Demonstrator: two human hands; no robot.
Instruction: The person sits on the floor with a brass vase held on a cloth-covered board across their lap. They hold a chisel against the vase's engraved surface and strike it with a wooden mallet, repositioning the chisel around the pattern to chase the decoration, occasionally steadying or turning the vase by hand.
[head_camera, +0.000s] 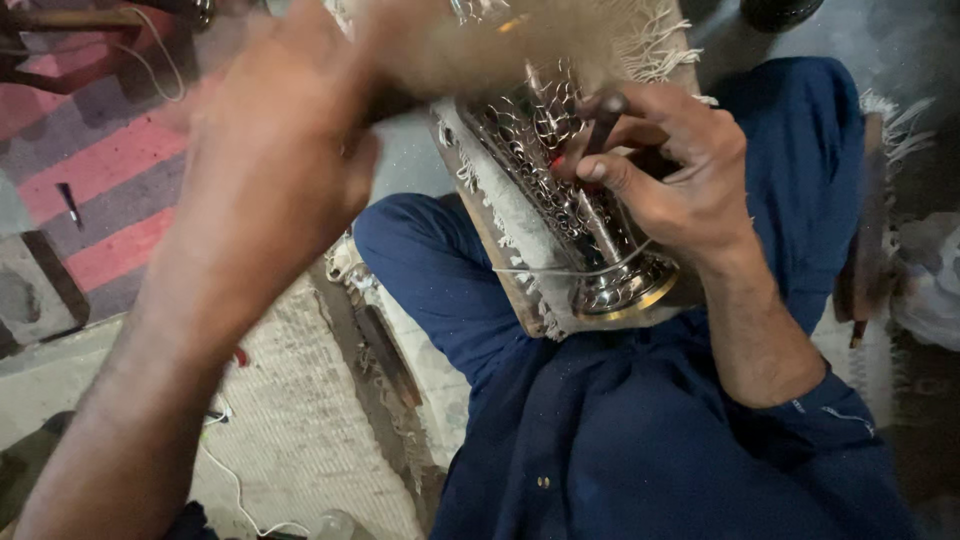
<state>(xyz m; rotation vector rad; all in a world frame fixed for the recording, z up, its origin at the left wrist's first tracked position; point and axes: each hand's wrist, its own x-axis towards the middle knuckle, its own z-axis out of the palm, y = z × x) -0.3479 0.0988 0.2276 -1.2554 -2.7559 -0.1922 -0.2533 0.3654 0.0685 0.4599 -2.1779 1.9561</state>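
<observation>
A shiny silver metal vessel (600, 270) with embossed patterns and a brass-coloured rim lies on its side on a fringed cloth (500, 215) over a wooden board, resting on my lap in blue clothing. My right hand (680, 180) pinches a thin dark punch (603, 120), its tip against the vessel's patterned surface. My left hand (275, 150) is raised close to the camera and blurred. It is closed around the handle of a tan mallet-like tool (480, 45), which is smeared by motion above the vessel.
A pink and grey striped rug (100, 170) with a small dark tool (68, 200) on it lies at the left. Below it are a beige woven mat (300, 430), a white cable (232, 475) and a dark wooden strip (380, 355). White fabric (930, 280) sits at the right edge.
</observation>
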